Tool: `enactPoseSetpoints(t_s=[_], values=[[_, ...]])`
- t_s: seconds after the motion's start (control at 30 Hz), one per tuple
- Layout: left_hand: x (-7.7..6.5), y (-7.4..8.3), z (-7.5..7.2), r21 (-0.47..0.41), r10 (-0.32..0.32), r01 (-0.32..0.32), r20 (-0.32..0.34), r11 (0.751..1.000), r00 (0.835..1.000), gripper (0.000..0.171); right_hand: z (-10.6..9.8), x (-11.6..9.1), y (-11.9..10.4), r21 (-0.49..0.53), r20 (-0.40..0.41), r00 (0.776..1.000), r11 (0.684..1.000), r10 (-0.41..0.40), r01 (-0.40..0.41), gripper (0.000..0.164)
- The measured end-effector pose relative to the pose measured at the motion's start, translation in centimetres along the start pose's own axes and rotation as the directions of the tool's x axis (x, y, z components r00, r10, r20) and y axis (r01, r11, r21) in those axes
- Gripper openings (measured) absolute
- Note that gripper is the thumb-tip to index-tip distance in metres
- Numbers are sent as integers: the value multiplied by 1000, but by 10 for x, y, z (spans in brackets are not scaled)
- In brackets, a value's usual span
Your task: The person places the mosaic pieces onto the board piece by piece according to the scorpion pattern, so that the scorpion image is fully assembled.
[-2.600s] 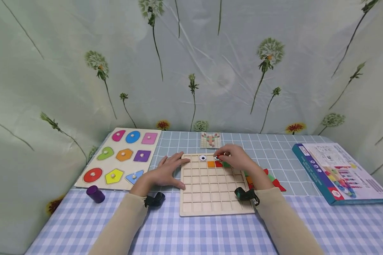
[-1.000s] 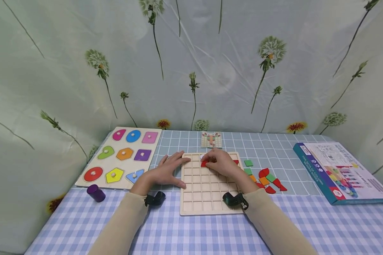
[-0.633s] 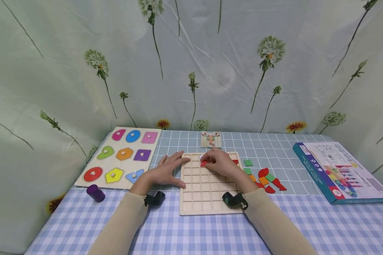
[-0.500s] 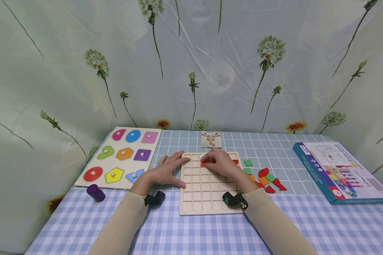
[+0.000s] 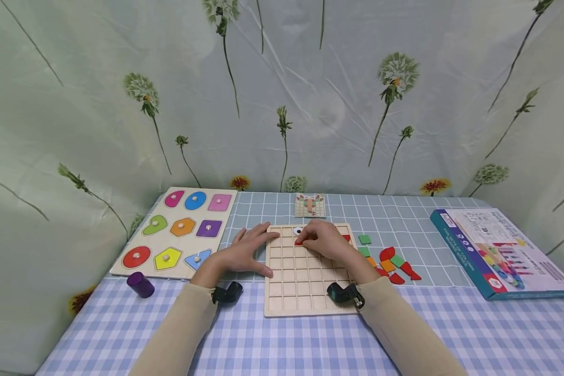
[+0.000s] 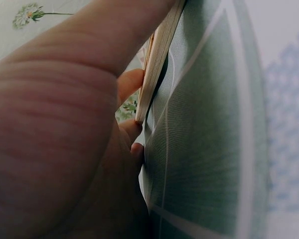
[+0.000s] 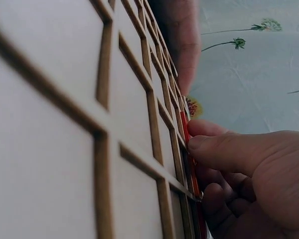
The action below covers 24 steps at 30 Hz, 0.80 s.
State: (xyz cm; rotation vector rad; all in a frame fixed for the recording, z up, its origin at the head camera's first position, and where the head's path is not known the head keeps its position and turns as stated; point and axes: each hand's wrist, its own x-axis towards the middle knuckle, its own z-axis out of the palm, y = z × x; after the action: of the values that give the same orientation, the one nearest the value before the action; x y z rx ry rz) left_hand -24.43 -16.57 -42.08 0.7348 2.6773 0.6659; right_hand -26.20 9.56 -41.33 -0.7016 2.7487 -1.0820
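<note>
A pale wooden grid board (image 5: 289, 290) lies flat before me. My left hand (image 5: 244, 255) rests at its left edge, fingers spread and thumb apart, touching the rim. Over the upper rows, my right hand (image 5: 325, 239) pinches a small red tile (image 5: 298, 242) between thumb and forefinger, low against the board. The right wrist view shows the thumb on the red tile (image 7: 184, 122) at the grid. Just above it sits a white eye tile (image 5: 298, 230). Another red tile (image 5: 347, 238) shows right of the hand, which hides the cells between.
Loose red, green and orange tiles (image 5: 387, 266) lie right of the board. A pattern card (image 5: 309, 205) is behind it. To the left are a knobbed shape puzzle (image 5: 195, 214) and a purple cylinder (image 5: 140, 284); a flat box (image 5: 503, 253) lies far right.
From the upper right cells, my right hand has come left with a red tile to below the left eye tile. Lately its fingers shift slightly, uncovering the eye. The left hand stays put.
</note>
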Motion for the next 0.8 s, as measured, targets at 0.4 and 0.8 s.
enactPoseSetpoints(t_s=[0.4, 0.8], values=[[-2, 1, 0, -6, -1, 1, -1, 1000, 1000, 98, -16, -3, -4, 55, 74, 997, 998, -14, 10, 17], [0, 0, 1, -6, -5, 5, 0, 1000, 1000, 99, -58, -16, -1, 75, 29, 999, 997, 30, -32, 24]])
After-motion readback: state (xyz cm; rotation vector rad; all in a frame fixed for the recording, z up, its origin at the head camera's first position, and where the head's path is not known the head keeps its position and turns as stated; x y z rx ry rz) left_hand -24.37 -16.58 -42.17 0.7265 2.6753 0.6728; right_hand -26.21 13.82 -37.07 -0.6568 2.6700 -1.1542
